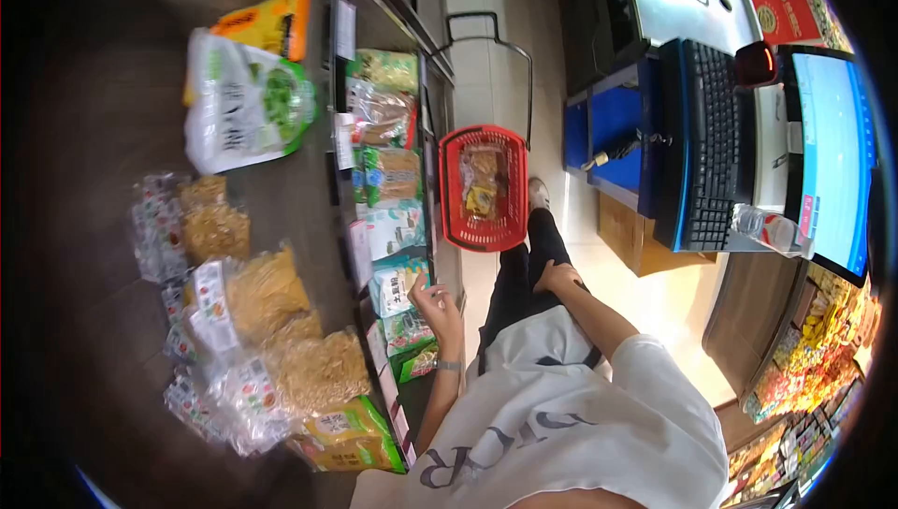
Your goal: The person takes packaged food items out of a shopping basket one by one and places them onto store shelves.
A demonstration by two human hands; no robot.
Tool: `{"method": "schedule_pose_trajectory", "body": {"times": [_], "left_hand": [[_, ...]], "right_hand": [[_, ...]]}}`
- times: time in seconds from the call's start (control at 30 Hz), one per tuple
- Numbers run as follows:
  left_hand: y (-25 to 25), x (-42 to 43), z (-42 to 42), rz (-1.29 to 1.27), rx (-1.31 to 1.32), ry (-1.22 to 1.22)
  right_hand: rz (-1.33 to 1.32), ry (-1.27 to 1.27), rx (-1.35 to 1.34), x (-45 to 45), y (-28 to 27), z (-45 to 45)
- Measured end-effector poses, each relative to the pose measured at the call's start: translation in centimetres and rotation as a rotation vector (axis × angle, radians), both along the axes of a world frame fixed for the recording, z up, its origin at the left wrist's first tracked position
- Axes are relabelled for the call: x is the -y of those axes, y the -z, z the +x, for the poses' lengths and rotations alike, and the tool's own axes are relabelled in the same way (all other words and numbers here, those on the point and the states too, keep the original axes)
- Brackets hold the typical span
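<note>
My left hand (434,307) is at the edge of the lower shelf, beside a white and teal packet (394,286). Its fingers are loosely bent and apart, and nothing shows between them. Whether the fingertips touch the packet I cannot tell. My right hand (559,277) lies on my dark-trousered thigh, holding nothing that I can see. On the floor ahead, close to my shoe, stands a red shopping basket (522,219) with a few clear-wrapped packets inside, among them a yellow-labelled packet (481,201).
Bagged dried goods (267,294) and a white and green bag (243,102) lie on the upper shelf at left. A row of packets (391,175) fills the lower shelf. At right are a keyboard (713,144), a water bottle (769,230), a screen (828,158) and a cardboard box (636,233).
</note>
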State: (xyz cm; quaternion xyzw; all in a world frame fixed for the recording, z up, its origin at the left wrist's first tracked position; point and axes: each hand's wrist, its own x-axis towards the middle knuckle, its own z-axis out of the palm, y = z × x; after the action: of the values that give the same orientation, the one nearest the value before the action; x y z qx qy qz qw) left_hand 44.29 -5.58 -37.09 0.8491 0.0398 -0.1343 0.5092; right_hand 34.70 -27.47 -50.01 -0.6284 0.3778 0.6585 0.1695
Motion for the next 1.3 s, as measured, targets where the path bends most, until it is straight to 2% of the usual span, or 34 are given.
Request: {"method": "schedule_pose_trajectory", "body": {"times": [0.07,0.17,0.2,0.23,0.27,0.33,0.4,0.47,0.53,0.6,0.7,0.77,0.8,0.93,1.0,1.07,1.13,1.2,1.3], "left_hand": [[3.6,-0.1,-0.7,-0.085,-0.102,-0.108],[9.8,1.3,-0.4,-0.077,-0.176,-0.057],[13.7,1.2,-1.0,0.177,-0.008,0.098],[13.0,3.2,0.0,0.162,-0.173,0.166],[15.0,3.8,0.0,0.125,-0.268,0.148],[22.0,5.1,0.6,0.074,-0.358,0.130],[29.5,4.5,-0.9,0.152,-0.284,0.203],[33.8,4.7,-0.9,0.227,-0.420,0.240],[38.6,4.5,-0.9,0.255,-0.482,0.246],[43.4,4.1,-1.1,0.401,-0.295,0.447],[48.9,5.4,0.3,0.317,-0.533,0.321],[53.8,6.0,1.4,0.391,-0.467,0.353],[55.7,6.3,2.0,0.513,-0.384,0.473],[61.6,8.6,7.4,0.363,-0.120,0.469],[64.4,8.6,10.2,0.615,-0.041,0.690],[66.8,8.8,12.4,0.535,-0.078,0.677],[67.2,9.1,12.8,0.457,-0.123,0.664],[66.5,9.5,13.6,0.672,0.016,0.718],[64.7,10.6,13.7,0.756,-0.019,0.696]], "right_hand": [[-0.035,0.009,0.008,-0.9,2.5,-3.0],[-0.074,-0.048,-0.007,-1.3,4.4,-4.0],[-0.121,-0.058,0.010,-1.5,7.0,-4.7],[-0.153,-0.067,0.010,-2.8,8.9,-6.7],[-0.142,-0.083,0.024,-3.4,9.7,-7.8],[-0.121,-0.098,0.085,-2.8,10.5,-7.2],[-0.121,-0.098,0.101,-2.8,12.0,-7.6],[-0.222,-0.136,0.197,-4.2,14.2,-9.5],[-0.195,-0.129,0.184,-4.0,14.6,-9.2],[-0.177,-0.145,0.164,-3.8,15.0,-9.0],[-0.155,-0.128,0.161,-3.2,15.9,-8.6],[-0.132,-0.075,0.186,-2.7,16.2,-8.6],[-0.135,-0.001,0.198,-2.1,16.0,-8.0],[-0.182,0.126,0.246,0.0,15.9,-6.4],[-0.185,0.121,0.236,0.4,15.9,-5.8],[-0.197,0.101,0.266,0.6,16.0,-5.3],[-0.197,0.090,0.277,1.0,16.1,-5.1],[-0.189,0.090,0.304,1.4,16.0,-4.5],[-0.183,0.052,0.277,1.7,16.1,-4.0]]}}
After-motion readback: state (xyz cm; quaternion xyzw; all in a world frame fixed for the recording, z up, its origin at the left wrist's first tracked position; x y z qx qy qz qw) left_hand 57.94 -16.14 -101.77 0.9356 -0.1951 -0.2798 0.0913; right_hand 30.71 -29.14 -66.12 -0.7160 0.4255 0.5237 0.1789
